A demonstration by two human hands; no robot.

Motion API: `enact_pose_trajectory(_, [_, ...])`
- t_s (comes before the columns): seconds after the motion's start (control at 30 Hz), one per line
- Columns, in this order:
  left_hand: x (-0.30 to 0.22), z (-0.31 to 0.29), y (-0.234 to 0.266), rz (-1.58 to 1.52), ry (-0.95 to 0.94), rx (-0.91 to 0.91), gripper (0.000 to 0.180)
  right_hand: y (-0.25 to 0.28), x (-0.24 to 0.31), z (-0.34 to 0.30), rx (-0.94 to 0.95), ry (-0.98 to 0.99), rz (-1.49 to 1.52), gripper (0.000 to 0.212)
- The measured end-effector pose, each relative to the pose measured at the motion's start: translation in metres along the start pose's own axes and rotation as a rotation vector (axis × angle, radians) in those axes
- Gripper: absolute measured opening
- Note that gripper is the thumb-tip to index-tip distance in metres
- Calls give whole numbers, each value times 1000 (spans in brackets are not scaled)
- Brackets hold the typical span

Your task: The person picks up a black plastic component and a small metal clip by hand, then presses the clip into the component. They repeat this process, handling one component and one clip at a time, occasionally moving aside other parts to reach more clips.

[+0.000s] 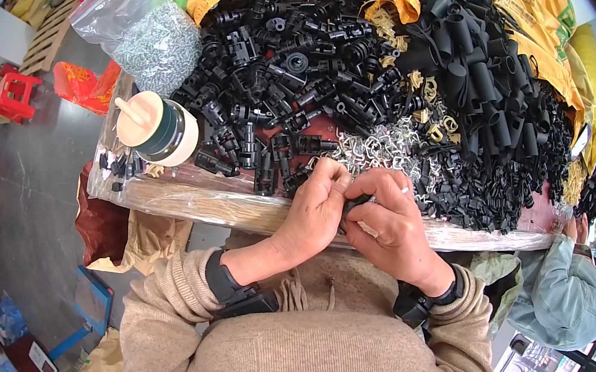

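Observation:
Close together at the table's front edge, my left hand (315, 207) and my right hand (399, 229) are both closed on one small black plastic part (355, 202). Fingers cover most of it, so its full shape is hidden. Something small and white shows at a finger of my right hand; I cannot make out what it is. Just beyond my hands lies a pile of small silvery metal clips (387, 151). Black assembled plastic fittings (295, 61) are heaped behind to the left, black tubes (488, 87) behind to the right, with tiny black pieces (473, 198) in front of them.
A lidded cup (179, 142) stands at the table's left corner, before a clear bag of small grey metal pieces (158, 47). Brass-coloured clips (437, 133) lie among the piles. At the right, another person's sleeve (562, 296) reaches the table. Red stools (18, 96) stand on the left floor.

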State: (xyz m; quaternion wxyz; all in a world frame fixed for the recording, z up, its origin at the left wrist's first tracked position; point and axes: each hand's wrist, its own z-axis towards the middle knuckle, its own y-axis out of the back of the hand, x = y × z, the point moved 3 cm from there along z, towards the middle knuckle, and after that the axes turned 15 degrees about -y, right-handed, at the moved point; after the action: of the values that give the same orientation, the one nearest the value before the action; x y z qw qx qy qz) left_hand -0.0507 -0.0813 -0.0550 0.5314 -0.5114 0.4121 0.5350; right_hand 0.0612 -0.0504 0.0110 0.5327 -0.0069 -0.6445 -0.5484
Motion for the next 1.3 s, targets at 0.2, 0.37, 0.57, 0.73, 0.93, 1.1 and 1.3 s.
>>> enact_pose_trajectory(0.2, [-8,4,1,147,-85,-40,13,-2,-1,3,-7,-64,-51,19])
enact_pose_trajectory(0.37, [12,2,1,-170,72,-117,12,-3,-11,8,8,30,36,25])
enact_pose_trajectory(0.57, [1,4,-6,-612,333,-251,12,1,-7,0,-107,-150,142,48])
enact_pose_trajectory(0.73, [-16,-3,-12,-496,165,-226,11,3,4,-9,-69,-132,2,61])
enact_pose_trajectory(0.93, [-62,-57,-53,-581,292,-10,17,74,53,-96,-268,-365,-189,59])
enact_pose_trajectory(1.1, [-116,-69,9,-504,112,-32,17,53,61,-82,-345,-426,-463,62])
enact_pose_trajectory(1.3, [-130,-86,14,-395,-24,-48,19,45,68,-87,-329,-330,-540,64])
